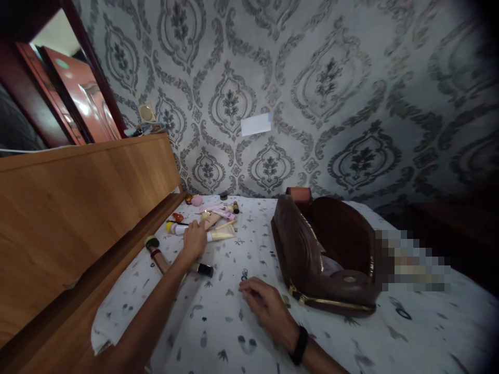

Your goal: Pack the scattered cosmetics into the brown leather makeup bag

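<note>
My left hand [195, 241] reaches into a cluster of cosmetics on the bed, its fingers curled down; what they close on is hidden. Around it lie a white bottle with a yellow cap [179, 229], a pale yellow tube [222, 233] and a beige tube [212, 220]. A black-capped tube [205, 269] lies below that hand. My right hand [265, 306], with a black band on the wrist, rests over the patterned sheet [218, 332], loosely bent and holding nothing visible. Right of it, a brown leather bag [296, 249] gapes with its zipper undone.
A wooden bed panel [89, 192] runs along the left. Nearer on that side lies a green-topped cosmetic bottle [156, 254]. A pink round item [197, 200] and a small dark jar [223, 196] sit near the patterned wall [268, 78]. A blurred patch covers something right of the bag.
</note>
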{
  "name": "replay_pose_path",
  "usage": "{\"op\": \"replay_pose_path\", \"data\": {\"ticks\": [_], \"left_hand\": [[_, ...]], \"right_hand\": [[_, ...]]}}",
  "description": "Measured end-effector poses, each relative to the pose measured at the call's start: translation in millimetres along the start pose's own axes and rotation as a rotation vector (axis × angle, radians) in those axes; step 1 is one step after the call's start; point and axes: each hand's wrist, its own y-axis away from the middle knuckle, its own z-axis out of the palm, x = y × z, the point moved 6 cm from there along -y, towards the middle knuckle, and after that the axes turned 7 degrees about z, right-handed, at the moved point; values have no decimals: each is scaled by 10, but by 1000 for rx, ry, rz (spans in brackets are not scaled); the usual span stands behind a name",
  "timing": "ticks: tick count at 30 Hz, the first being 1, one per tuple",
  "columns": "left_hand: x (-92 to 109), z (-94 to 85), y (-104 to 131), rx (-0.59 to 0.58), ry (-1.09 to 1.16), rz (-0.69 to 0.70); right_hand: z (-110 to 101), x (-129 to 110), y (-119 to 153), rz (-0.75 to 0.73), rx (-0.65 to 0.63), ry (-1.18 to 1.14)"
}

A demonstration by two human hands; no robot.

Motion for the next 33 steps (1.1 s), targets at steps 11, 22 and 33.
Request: {"op": "replay_pose_path", "data": {"ticks": [11, 22, 33], "left_hand": [[160, 155, -73, -49, 114, 106], [98, 356, -335, -272, 118, 258], [-313, 450, -366, -294, 43, 48]], "right_hand": [[6, 7, -5, 29, -1, -11], [19, 38, -14, 25, -12, -16], [21, 27, -11, 24, -31, -13]]}}
